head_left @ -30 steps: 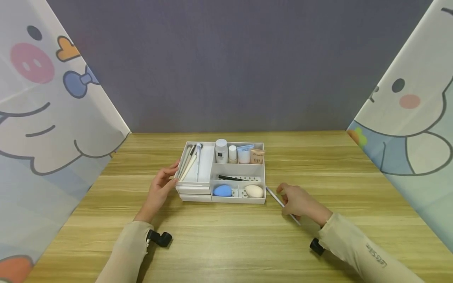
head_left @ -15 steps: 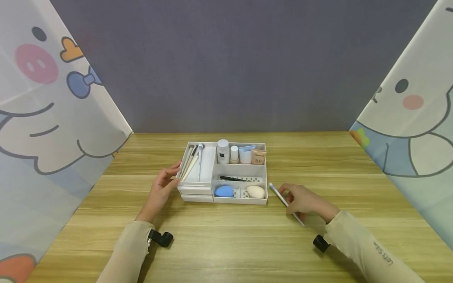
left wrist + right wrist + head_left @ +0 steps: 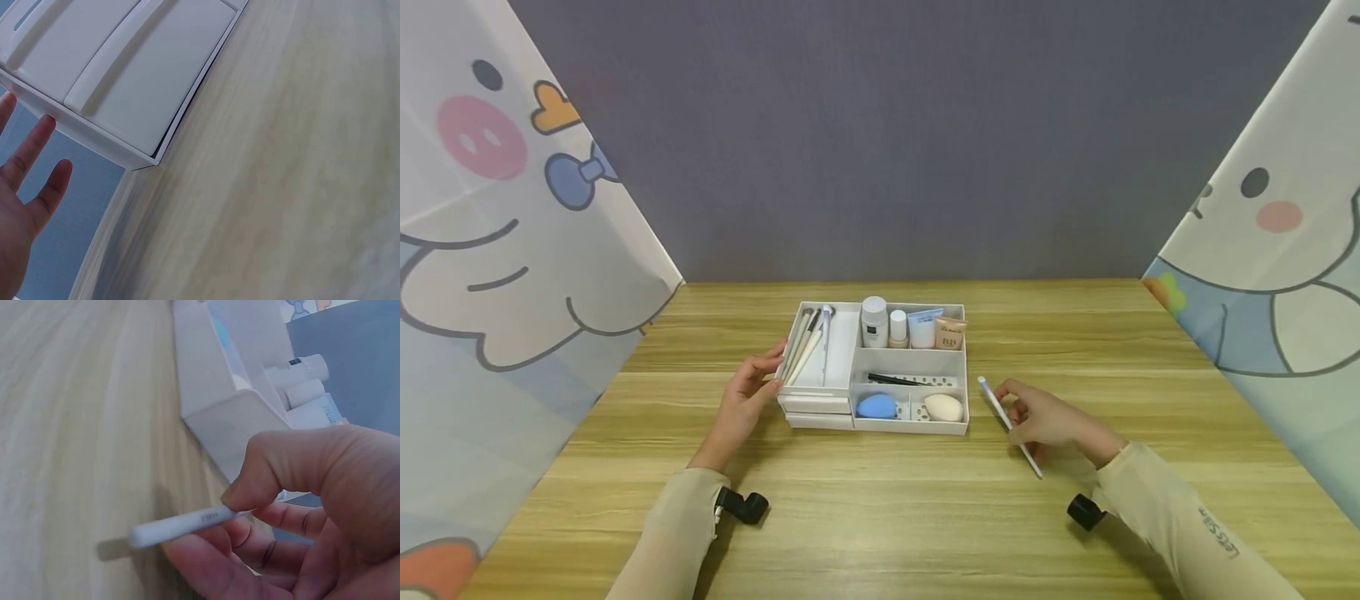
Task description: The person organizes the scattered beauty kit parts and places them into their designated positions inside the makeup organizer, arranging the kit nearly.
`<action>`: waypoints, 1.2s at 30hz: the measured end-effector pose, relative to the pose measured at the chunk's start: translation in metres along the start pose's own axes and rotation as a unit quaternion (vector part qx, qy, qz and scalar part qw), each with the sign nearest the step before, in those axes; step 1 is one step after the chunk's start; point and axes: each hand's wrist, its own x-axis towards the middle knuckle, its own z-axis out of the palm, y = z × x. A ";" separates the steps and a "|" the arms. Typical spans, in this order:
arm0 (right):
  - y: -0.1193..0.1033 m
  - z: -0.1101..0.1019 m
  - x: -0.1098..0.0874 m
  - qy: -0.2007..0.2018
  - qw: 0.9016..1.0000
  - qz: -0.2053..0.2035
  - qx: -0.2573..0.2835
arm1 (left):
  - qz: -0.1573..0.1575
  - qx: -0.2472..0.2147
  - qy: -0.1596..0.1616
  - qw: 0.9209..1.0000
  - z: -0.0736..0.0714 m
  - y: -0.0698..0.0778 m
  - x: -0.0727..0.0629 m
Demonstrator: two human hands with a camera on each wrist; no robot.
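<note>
A white makeup organizer (image 3: 910, 427) stands on the wooden table. My left hand (image 3: 747, 404) rests against its left side, and in the left wrist view the fingers (image 3: 31, 150) are spread and fairly straight along the wall. To the right of the organizer, my right hand (image 3: 1048, 421) pinches a slim white makeup brush (image 3: 996, 408) between thumb and fingers. The right wrist view shows the printed handle end (image 3: 169, 530) of the brush just above the table; its head is mostly hidden behind the hand. Several makeup brushes (image 3: 805, 350) lie in the organizer's left top tray.
At the organizer's back stand a white bottle (image 3: 874, 323), a small white-capped bottle (image 3: 898, 329), a blue tube (image 3: 923, 329) and a tan BB tube (image 3: 951, 335). A black pencil (image 3: 895, 380) lies mid-compartment. A blue sponge (image 3: 877, 407) and cream sponge (image 3: 943, 407) sit in front.
My right hand has pinched the makeup brush and raised it slightly off the table, its head now farther from the organizer. The left hand stays on the organizer's side.
</note>
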 end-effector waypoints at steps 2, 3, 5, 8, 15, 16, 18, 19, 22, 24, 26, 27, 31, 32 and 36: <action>-0.001 -0.001 0.001 -0.004 1.000 -0.003 0.014 | 0.001 0.000 -0.001 1.000 0.000 0.000 0.000; -0.001 -0.002 0.001 -0.006 1.000 -0.005 0.020 | 0.001 0.002 -0.001 1.000 0.000 -0.001 -0.001; -0.002 -0.004 0.002 -0.008 0.999 -0.010 0.033 | -0.001 0.003 0.000 1.000 0.000 -0.001 -0.001; -0.006 -0.006 0.003 -0.007 0.999 -0.019 0.051 | -0.005 0.008 0.002 1.000 -0.001 -0.001 -0.001; -0.018 -0.014 0.007 -0.002 0.996 -0.039 0.075 | -0.019 0.022 0.009 1.000 -0.001 0.000 -0.002; -0.019 -0.015 0.007 -0.002 0.996 -0.041 0.082 | -0.022 0.025 0.009 0.999 -0.001 0.000 -0.003; -0.022 -0.017 0.008 -0.003 0.994 -0.041 0.101 | -0.027 0.028 0.008 0.999 -0.001 0.001 -0.003; -0.023 -0.017 0.009 -0.004 0.993 -0.042 0.107 | -0.028 0.027 0.007 0.999 -0.001 0.001 -0.003; -0.027 -0.018 0.013 -0.009 0.990 -0.047 0.130 | -0.027 0.026 0.004 0.999 -0.001 0.001 -0.003; -0.031 -0.018 0.015 -0.009 0.990 -0.050 0.129 | -0.024 0.021 0.002 0.999 -0.001 0.001 -0.002; -0.035 -0.017 0.017 -0.006 0.991 -0.054 0.125 | -0.021 0.013 0.000 1.000 -0.001 0.000 -0.002; -0.037 -0.017 0.019 -0.004 0.991 -0.054 0.120 | -0.021 0.011 -0.001 1.000 -0.001 0.000 -0.002; -0.045 -0.014 0.025 -0.002 0.990 -0.068 0.122 | -0.020 0.004 -0.003 1.000 -0.001 0.000 -0.002; -0.047 -0.013 0.027 -0.002 0.990 -0.070 0.124 | -0.020 0.006 -0.003 1.000 -0.001 0.000 -0.002; -0.057 -0.011 0.035 -0.008 0.987 -0.079 0.138 | -0.020 0.010 -0.001 1.000 -0.001 0.000 -0.002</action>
